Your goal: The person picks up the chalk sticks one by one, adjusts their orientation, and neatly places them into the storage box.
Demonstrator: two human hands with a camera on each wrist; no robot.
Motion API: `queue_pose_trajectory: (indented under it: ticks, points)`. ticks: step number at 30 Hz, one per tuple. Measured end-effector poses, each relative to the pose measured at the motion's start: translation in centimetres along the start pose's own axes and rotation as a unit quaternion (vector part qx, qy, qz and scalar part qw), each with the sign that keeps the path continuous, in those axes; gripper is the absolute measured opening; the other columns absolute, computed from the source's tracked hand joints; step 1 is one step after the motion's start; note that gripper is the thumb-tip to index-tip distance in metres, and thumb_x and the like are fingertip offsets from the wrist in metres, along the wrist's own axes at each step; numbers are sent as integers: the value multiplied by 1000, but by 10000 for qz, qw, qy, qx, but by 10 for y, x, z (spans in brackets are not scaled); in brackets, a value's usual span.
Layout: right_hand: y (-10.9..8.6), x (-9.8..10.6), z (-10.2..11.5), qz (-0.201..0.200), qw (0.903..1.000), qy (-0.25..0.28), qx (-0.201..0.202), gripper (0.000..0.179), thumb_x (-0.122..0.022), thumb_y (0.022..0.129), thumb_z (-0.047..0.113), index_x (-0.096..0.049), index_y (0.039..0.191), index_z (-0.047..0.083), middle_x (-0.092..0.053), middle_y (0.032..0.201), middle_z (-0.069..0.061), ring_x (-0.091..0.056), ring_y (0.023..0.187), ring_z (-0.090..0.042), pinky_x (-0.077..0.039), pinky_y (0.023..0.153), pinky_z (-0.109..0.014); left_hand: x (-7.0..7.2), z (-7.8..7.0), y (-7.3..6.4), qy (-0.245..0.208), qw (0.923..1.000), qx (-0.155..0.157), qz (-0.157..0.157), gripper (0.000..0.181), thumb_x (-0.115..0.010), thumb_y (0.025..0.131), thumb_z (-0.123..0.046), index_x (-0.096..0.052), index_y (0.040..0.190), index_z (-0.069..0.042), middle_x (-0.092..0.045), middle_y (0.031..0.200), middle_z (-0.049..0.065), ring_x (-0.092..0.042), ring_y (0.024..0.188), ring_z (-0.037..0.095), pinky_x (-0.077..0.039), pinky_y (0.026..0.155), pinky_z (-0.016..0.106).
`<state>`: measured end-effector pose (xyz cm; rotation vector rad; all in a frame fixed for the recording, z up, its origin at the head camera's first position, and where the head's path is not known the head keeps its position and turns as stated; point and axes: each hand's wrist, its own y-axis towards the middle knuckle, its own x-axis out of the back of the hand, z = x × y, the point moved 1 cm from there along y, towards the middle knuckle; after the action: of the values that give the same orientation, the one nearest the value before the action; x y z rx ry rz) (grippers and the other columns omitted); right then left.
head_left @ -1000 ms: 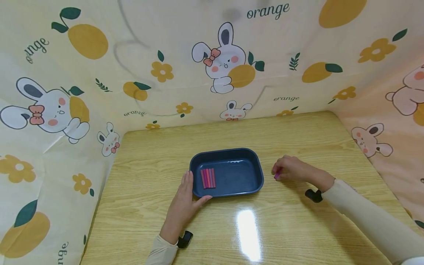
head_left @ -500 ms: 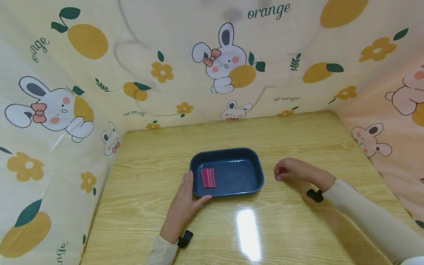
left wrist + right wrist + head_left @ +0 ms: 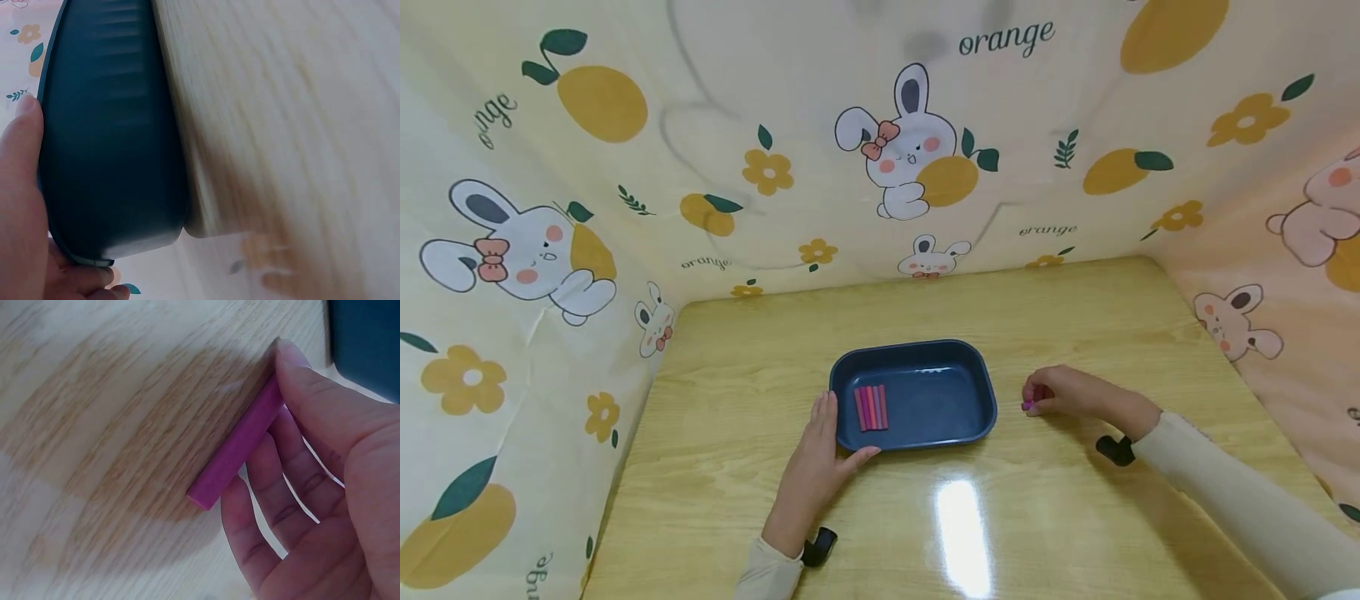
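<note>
My left hand [image 3: 811,467] lies against the left end of the dark blue tray [image 3: 917,444], its fingers straight along the outer wall and the thumb at the front rim; the left wrist view shows the tray wall [image 3: 115,137] close up. Inside, several pink, purple and reddish pastel sticks [image 3: 871,408] lie side by side at the left. To the right of the tray, my right hand [image 3: 1067,392] pinches a magenta pastel stick [image 3: 234,453] between thumb and fingers, low over the table. One end of that stick is hidden by the thumb.
The pale wooden table [image 3: 737,358] carries a bright light reflection near its front. Patterned cloth walls [image 3: 790,200] with rabbits and oranges enclose its back and both sides. A black wrist camera [image 3: 1116,450] sits under the right wrist.
My right hand has shifted slightly right, and the magenta pastel stick has turned in its fingers. My left hand keeps its place at the tray, and the sticks inside have not moved.
</note>
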<state>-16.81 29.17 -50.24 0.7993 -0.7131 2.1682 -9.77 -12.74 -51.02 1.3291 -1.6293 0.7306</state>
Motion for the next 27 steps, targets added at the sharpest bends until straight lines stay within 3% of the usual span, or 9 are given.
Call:
queue_pose_trajectory:
  ticks: [18,27]
  points:
    - [-1,-7,2,-276,9994,-188,-26,8,-61,91,18,-64,93,11,-62,85,6,-55,78,-7,-49,70,-25,-6,3,-4,-81,9999,-28,-63,105,-45,77,-75,-8,150,-8,-16,153,14,-10,140,23,-25,108,45]
    - [0,-16,4,-757,9970,29,126,11,-60,92,20,-66,93,11,-65,88,5,-58,80,-7,-49,72,-25,-9,6,-4,12,9999,-56,-101,106,-45,77,-76,-8,150,-8,-16,153,14,-10,140,22,-25,108,44]
